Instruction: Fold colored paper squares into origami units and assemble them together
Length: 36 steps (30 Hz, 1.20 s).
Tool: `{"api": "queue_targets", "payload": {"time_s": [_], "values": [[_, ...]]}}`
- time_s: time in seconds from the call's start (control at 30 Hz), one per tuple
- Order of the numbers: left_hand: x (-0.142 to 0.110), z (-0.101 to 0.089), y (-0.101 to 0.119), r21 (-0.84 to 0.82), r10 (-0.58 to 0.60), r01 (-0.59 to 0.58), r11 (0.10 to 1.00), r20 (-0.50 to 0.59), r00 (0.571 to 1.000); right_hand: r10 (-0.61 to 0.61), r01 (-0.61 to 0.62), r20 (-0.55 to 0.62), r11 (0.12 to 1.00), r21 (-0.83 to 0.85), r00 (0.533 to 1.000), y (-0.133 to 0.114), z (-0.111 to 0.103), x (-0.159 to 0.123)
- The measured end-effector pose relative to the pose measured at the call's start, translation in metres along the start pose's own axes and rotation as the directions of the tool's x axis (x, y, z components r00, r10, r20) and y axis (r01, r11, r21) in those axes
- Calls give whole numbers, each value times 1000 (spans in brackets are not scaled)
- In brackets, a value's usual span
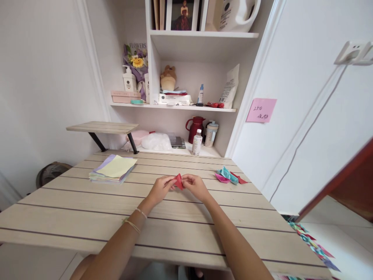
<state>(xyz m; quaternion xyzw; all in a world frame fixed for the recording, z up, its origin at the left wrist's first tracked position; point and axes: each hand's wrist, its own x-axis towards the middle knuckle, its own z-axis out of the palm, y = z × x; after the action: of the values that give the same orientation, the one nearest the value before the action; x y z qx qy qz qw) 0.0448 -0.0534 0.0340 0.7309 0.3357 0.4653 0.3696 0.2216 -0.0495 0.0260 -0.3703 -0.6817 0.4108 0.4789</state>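
Note:
A small red piece of folded paper (179,181) is held up just over the middle of the table. My left hand (161,188) pinches its left side between thumb and fingers, with bracelets on that wrist. On the other side, my right hand (196,186) is closed on the paper's right edge. Both hands hide part of the folds. To the right lie several folded paper boats (229,175) in blue, pink and red. A stack of coloured paper sheets (115,168), yellow and purple on top, rests at the left.
Behind the slatted table (96,210) stand white shelves with a plastic bottle (197,142), a red jug (196,128) and a cup (211,133). A small raised stand (101,127) sits at the back left. Many colourful folded papers (314,245) lie beyond the right edge.

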Motion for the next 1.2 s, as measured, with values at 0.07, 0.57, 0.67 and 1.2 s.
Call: {"api": "queue_targets", "payload": {"time_s": [0.07,0.57,0.67,1.2], "values": [[0,1,0,-4,20,-20,1000,-12,1000,-25,23,-32,999,-45,999,1,2,0],[8,-8,-10,-265,-184,175,948,-7,983,-79,68,151,995,78,985,-13,-3,-6],[6,-10,-7,-225,-139,160,961,107,984,-39,14,232,994,109,972,-16,-7,-7],[3,2,-6,-352,-165,115,929,-116,979,-85,88,-42,993,79,996,-9,-4,-2]]}}
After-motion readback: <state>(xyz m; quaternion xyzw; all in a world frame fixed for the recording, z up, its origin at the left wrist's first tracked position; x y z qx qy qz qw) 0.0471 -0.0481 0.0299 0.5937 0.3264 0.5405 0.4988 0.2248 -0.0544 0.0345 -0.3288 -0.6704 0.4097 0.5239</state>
